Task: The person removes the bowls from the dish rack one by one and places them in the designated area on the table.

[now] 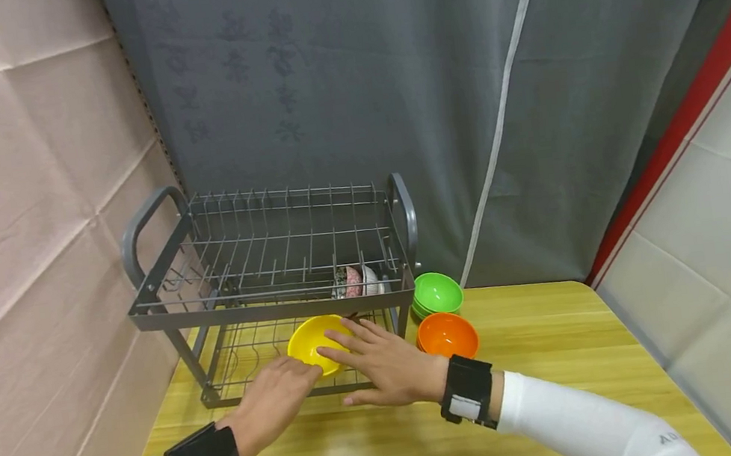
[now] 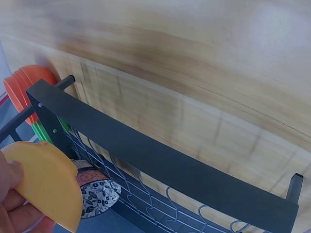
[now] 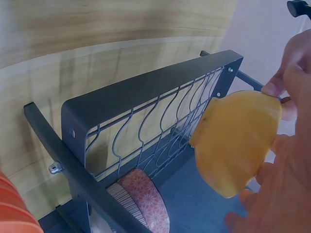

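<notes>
Two hands in white sleeves and black wrist straps reach over a wooden counter (image 1: 543,358) toward a grey wire dish rack (image 1: 273,310). The left hand (image 1: 277,400) has its fingers curled against the near edge of a yellow bowl (image 1: 314,343). The right hand (image 1: 381,362) lies with fingers spread, fingertips on the bowl's rim. Together they hold the bowl tilted at the front of the rack's lower shelf. Just right of the rack, an orange bowl (image 1: 447,335) sits on the counter, with a green bowl (image 1: 437,293) behind it. Deeper in the rack, under the upper tier, stand patterned bowls (image 1: 354,282). Behind the rack hangs a grey curtain (image 1: 392,104).
</notes>
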Demonstrator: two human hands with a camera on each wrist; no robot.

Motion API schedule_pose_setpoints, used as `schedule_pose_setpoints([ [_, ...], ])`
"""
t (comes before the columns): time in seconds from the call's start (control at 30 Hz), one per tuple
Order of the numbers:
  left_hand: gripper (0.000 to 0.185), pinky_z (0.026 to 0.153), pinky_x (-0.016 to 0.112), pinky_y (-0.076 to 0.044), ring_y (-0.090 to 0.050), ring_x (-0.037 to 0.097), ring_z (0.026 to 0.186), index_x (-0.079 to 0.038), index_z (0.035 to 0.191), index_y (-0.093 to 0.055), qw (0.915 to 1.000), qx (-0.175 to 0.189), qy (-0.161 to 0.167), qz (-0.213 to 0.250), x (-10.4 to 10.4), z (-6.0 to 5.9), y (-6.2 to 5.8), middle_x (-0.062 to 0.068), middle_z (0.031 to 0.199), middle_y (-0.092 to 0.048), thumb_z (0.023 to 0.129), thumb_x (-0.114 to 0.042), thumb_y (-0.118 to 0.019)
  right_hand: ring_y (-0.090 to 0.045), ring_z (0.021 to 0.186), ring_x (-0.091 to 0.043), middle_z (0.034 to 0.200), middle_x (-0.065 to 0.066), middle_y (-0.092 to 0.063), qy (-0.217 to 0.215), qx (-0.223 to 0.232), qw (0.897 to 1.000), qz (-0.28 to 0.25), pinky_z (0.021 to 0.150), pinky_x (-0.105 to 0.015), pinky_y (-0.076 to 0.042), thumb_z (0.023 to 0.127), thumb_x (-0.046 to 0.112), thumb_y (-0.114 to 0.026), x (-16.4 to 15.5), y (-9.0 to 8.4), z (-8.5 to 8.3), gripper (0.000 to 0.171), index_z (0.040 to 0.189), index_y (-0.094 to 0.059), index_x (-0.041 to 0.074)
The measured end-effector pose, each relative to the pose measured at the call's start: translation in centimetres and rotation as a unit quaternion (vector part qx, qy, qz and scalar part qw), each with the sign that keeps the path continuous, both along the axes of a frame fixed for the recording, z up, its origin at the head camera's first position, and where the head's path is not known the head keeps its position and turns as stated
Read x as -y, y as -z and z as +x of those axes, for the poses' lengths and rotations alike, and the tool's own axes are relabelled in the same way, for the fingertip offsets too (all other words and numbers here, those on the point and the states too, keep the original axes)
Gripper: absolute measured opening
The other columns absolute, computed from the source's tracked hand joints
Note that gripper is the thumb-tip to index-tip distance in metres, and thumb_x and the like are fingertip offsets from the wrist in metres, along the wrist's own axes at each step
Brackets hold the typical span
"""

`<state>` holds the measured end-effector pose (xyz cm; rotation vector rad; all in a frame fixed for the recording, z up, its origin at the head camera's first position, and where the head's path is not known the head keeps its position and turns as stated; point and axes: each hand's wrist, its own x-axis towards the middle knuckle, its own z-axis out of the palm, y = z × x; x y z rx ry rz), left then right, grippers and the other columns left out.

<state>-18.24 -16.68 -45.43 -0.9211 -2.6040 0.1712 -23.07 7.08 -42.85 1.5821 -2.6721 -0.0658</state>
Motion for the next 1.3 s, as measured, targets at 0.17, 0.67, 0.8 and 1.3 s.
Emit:
schedule_pose_setpoints([
  [0.17,0.023,0.086,0.032,-0.058,-0.069,0.012,0.078,-0.017,0.094,-0.071,0.9998,-0.009,0.013,-0.007,-0.1,0.3,0.0,-0.004,0.084,-0.075,0.077,-0.006,-0.084,-0.009,0.160,-0.032,0.171,-0.002,-0.018,-0.010,-0.012,1.000,0.017,0.130,-0.050,-0.015,0.098,0.064,-0.048,0.8,0.2,-0.2,0.079,0.163,-0.021,0.027],
  [0.67,0.026,0.080,0.026,-0.057,-0.067,0.011,0.081,-0.017,0.093,-0.070,0.9957,-0.067,0.050,-0.042,-0.1,0.7,0.0,-0.005,0.087,-0.075,0.074,-0.011,-0.087,-0.068,0.112,-0.008,0.111,0.013,-0.075,-0.055,-0.050,0.996,0.040,0.118,-0.037,-0.043,0.097,0.027,-0.069,2.4,0.8,-0.6,0.021,0.118,-0.070,0.027],
  [0.8,0.025,0.078,0.025,-0.056,-0.065,0.011,0.079,-0.017,0.088,-0.069,0.9942,-0.077,0.059,-0.046,-0.2,0.7,-0.1,-0.006,0.085,-0.074,0.072,-0.010,-0.088,-0.059,0.076,-0.001,0.081,0.016,-0.068,-0.068,-0.068,0.995,0.041,0.091,-0.023,-0.052,0.095,0.026,-0.070,2.4,1.0,-0.6,0.005,0.100,-0.071,0.028],
  [1.3,0.027,0.081,0.028,-0.056,-0.065,0.013,0.082,-0.017,0.091,-0.069,0.9935,-0.079,0.055,-0.061,-0.3,0.7,0.1,-0.005,0.087,-0.073,0.072,-0.012,-0.088,-0.046,0.065,-0.003,0.073,0.015,-0.062,-0.067,-0.085,0.993,0.049,0.075,-0.018,-0.045,0.095,0.026,-0.071,2.4,1.0,-0.7,0.004,0.096,-0.071,0.029],
])
